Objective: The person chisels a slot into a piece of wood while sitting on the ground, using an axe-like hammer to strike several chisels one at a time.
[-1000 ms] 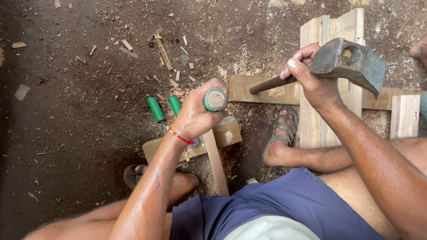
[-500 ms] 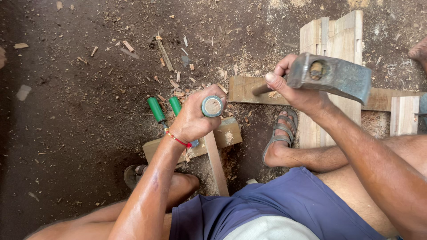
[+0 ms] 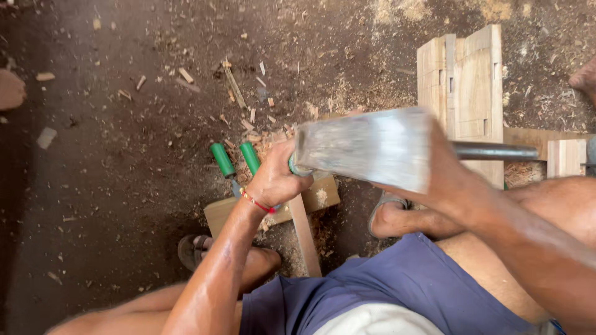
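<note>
While both hands [image 3: 276, 180] work, two green-handled chisels [image 3: 222, 160] lie beside.

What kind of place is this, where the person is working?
Probably a simple woodworking place with a dirt floor: wood chips lie scattered, notched boards lie nearby, and the left hand holds a green-handled chisel under a hammer.

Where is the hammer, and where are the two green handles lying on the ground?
hammer [image 3: 363, 146], head view, on its blurred metal head.
left green handle [image 3: 221, 159], head view, mid-grip.
right green handle [image 3: 249, 157], head view, mid-grip.
</note>
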